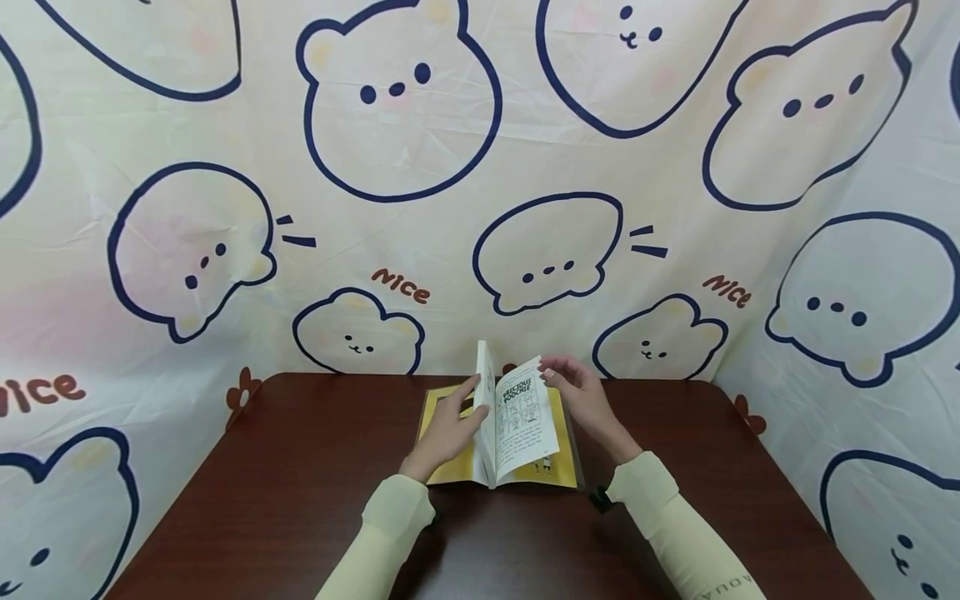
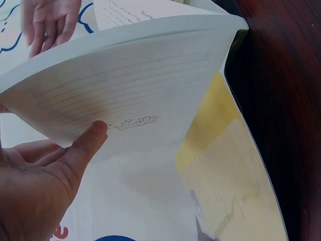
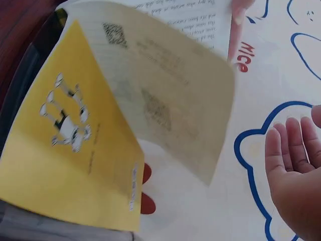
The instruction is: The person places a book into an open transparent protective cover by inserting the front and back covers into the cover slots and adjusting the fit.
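An open book (image 1: pixel 527 425) with a yellow inside cover (image 3: pixel 65 135) lies on the table. My left hand (image 1: pixel 450 427) grips a raised stack of its pages (image 2: pixel 145 85); in the left wrist view the thumb (image 2: pixel 93 143) lies on one face and the fingers pass behind. At the upper right corner of the right-hand page, headed "Precious Poochie", is my right hand (image 1: pixel 583 396). The right wrist view shows that right hand (image 3: pixel 296 170) apart from the paper, fingers loosely bent, holding nothing. A loose-standing last leaf (image 3: pixel 170 90) with printed codes lifts off the yellow cover.
The dark brown table (image 1: pixel 300 483) extends around the book on both sides. Behind it and at the sides hangs a pale cloth (image 1: pixel 405 158) printed with blue-outlined animal heads. Dark bands show by the sleeve cuffs.
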`<state>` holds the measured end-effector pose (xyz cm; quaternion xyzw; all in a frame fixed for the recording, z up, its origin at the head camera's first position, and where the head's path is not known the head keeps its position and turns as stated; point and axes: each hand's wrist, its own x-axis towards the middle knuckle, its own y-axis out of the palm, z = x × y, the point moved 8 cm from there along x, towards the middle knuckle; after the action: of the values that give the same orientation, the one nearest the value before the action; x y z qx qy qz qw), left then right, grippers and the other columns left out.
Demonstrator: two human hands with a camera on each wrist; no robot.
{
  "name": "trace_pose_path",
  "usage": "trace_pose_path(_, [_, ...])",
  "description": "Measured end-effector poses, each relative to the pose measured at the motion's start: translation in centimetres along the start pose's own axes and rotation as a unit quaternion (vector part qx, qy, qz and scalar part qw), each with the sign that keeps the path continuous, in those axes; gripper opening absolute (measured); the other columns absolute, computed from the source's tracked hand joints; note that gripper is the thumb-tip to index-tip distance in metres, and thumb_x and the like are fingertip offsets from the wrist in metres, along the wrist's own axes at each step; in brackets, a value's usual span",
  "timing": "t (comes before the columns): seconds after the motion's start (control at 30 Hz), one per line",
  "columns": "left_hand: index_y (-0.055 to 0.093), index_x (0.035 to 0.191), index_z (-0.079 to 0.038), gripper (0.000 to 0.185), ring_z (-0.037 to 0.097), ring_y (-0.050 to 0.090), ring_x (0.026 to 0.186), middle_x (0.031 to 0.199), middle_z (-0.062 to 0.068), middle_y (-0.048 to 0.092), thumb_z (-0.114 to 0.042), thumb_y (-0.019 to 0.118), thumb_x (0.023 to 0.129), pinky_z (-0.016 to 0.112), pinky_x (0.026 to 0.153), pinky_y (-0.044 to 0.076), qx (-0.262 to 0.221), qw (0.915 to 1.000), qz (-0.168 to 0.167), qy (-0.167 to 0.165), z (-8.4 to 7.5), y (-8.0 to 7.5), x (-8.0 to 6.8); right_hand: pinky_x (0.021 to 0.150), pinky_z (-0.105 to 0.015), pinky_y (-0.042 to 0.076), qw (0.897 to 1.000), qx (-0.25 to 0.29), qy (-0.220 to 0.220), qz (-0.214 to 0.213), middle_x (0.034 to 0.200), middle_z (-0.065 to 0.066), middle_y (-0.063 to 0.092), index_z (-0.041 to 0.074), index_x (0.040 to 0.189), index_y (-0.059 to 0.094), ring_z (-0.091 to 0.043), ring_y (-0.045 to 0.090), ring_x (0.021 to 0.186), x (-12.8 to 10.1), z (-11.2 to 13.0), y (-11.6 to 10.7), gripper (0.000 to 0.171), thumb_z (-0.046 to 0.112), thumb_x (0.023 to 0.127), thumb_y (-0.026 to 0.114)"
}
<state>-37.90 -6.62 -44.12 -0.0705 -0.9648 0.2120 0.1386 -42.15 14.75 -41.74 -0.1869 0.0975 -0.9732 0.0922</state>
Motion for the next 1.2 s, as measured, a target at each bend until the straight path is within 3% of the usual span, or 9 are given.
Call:
trace_pose_path(0.13, [0.039, 0.155, -0.002, 0.056, 0.040, 0.042, 0.143, 0.156, 0.021, 0.043, -0.023, 0.053, 0.105, 0.058, 0.112, 0.040, -0.009, 0.9999, -0.011, 0.003, 0.5, -0.7, -0.1, 0.098, -0.031, 0.053, 1.000, -0.002, -0.005, -0.007, 0.131, -0.025, 0.060, -0.006, 0.129, 0.059, -0.038, 0.057, 0.118, -0.2, -0.7, -0.3, 0.030, 0.012, 0.105, 0.056])
trace_pose_path(0.3, [0.039, 0.155, 0.000, 0.055, 0.040, 0.052, 0.136, 0.155, 0.022, 0.044, -0.027, 0.049, 0.108, 0.054, 0.105, 0.048, -0.036, 0.9992, -0.015, -0.005, 1.1, -1.4, -0.2, 0.094, -0.024, 0.050, 1.000, -0.006, -0.002, -0.008, 0.127, -0.021, 0.063, -0.005, 0.125, 0.061, -0.031, 0.058, 0.113, -0.4, -1.6, -0.4, 0.029, 0.014, 0.104, 0.059])
trace_pose_path(0.4, [0.041, 0.153, 0.001, 0.054, 0.040, 0.055, 0.132, 0.152, 0.023, 0.048, -0.030, 0.046, 0.109, 0.054, 0.105, 0.048, -0.040, 0.9987, -0.031, -0.009, 1.4, -2.1, -0.4, 0.092, -0.024, 0.049, 0.999, -0.035, 0.017, 0.004, 0.132, -0.017, 0.062, 0.000, 0.129, 0.062, -0.026, 0.058, 0.114, -0.5, -2.4, -0.2, 0.032, 0.018, 0.103, 0.060])
trace_pose_path(0.5, [0.043, 0.152, 0.002, 0.055, 0.039, 0.056, 0.132, 0.149, 0.023, 0.052, -0.033, 0.045, 0.110, 0.055, 0.107, 0.046, -0.029, 0.9984, -0.047, -0.010, 1.8, -2.8, -0.4, 0.089, -0.030, 0.053, 0.995, -0.080, 0.051, 0.032, 0.141, -0.015, 0.056, 0.009, 0.138, 0.059, -0.027, 0.062, 0.112, -0.8, -3.8, 0.2, 0.038, 0.022, 0.102, 0.063])
trace_pose_path(0.6, [0.043, 0.151, 0.004, 0.056, 0.039, 0.056, 0.131, 0.148, 0.025, 0.051, -0.033, 0.045, 0.109, 0.054, 0.105, 0.047, -0.026, 0.9983, -0.050, -0.012, 2.2, -3.1, -0.4, 0.097, -0.043, 0.051, 0.987, -0.133, 0.067, 0.061, 0.151, -0.015, 0.048, 0.014, 0.146, 0.055, -0.030, 0.060, 0.118, -1.1, -4.9, 0.6, 0.048, 0.023, 0.100, 0.066])
trace_pose_path(0.77, [0.041, 0.151, 0.007, 0.054, 0.037, 0.064, 0.120, 0.146, 0.028, 0.052, -0.022, 0.051, 0.106, 0.047, 0.091, 0.058, -0.030, 0.9981, -0.050, -0.021, 3.0, -3.3, -0.6, 0.113, -0.059, 0.036, 0.980, -0.171, 0.069, 0.072, 0.160, -0.016, 0.040, 0.010, 0.150, 0.051, -0.037, 0.047, 0.136, -1.7, -5.7, 0.7, 0.057, 0.018, 0.097, 0.069])
trace_pose_path(0.93, [0.043, 0.150, 0.007, 0.052, 0.034, 0.071, 0.107, 0.144, 0.028, 0.054, -0.010, 0.053, 0.102, 0.038, 0.078, 0.061, -0.027, 0.9969, -0.064, -0.036, 3.8, -3.9, -0.9, 0.116, -0.058, 0.034, 0.977, -0.185, 0.073, 0.074, 0.162, -0.011, 0.038, 0.007, 0.149, 0.051, -0.037, 0.037, 0.147, -2.0, -6.5, 0.7, 0.058, 0.015, 0.095, 0.070])
trace_pose_path(1.2, [0.043, 0.148, 0.010, 0.050, 0.036, 0.071, 0.103, 0.142, 0.033, 0.054, 0.001, 0.050, 0.100, 0.039, 0.076, 0.061, 0.018, 0.9957, -0.072, -0.055, 5.2, -4.8, -1.2, 0.116, -0.050, 0.035, 0.979, -0.166, 0.080, 0.083, 0.168, -0.014, 0.025, -0.001, 0.153, 0.042, -0.037, 0.030, 0.151, -2.1, -7.3, 0.7, 0.070, 0.010, 0.091, 0.074])
